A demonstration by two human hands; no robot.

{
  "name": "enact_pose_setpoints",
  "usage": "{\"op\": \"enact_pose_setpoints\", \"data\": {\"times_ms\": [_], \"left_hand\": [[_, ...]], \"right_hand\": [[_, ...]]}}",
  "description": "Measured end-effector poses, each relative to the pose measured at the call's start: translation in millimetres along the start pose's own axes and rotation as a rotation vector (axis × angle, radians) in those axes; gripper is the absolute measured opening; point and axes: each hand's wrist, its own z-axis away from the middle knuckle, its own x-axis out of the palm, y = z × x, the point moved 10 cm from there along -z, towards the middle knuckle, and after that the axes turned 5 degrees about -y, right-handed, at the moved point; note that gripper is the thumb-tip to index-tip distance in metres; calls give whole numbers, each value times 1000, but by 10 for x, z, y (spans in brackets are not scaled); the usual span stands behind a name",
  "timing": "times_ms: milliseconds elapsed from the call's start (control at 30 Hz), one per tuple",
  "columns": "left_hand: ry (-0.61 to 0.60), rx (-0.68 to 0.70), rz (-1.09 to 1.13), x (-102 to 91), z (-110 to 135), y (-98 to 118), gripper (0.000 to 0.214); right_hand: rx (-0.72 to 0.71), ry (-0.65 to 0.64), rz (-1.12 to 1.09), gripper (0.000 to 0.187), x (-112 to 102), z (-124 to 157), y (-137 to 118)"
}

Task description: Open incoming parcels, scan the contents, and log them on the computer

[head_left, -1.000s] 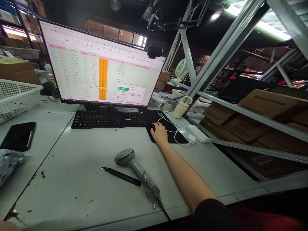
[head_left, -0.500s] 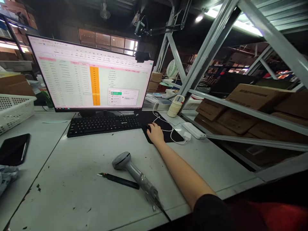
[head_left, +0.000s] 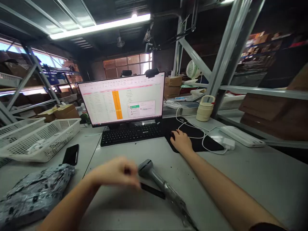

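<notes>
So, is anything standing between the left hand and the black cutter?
Nothing visible. The left hand, blurred, covers the left end of the black cutter; whether they touch cannot be told. The grey scanner lies beside the cutter, toward its right, not between it and the hand.

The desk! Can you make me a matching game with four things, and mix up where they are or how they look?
1. Barcode scanner
2. Right hand
3. Smartphone
4. Tumbler

A. Black, beside a white basket
B. Cream-coloured, with a loop handle
C. Grey, with a wrapped handle
D. On the computer mouse

Pairs: 1-C; 2-D; 3-A; 4-B
</notes>
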Motion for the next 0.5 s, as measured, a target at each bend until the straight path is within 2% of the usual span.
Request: {"op": "enact_pose_setpoints", "data": {"times_ms": [100, 167, 233, 300, 367, 500], "left_hand": [[256, -153, -50, -282, 68, -360, 19], [419, -198, -63, -423, 146, -588, 32], [522, -192, -46, -475, 212, -774, 45], [605, -181, -29, -500, 272, -914, 39], [628, -170, -18, -487, 288, -994, 34], [543, -169, 4, -390, 233, -1026, 35]], "right_hand": [[-1, -12, -14, 45, 10, 2, 2], [-2, -28, -28, 46, 19, 3, 6], [3, -28, -33, 46, 16, 2, 16], [12, -22, -28, 45, 9, 0, 25], [18, -24, -23, 44, 11, -4, 29], [24, -26, -18, 43, 18, -11, 30]]}}
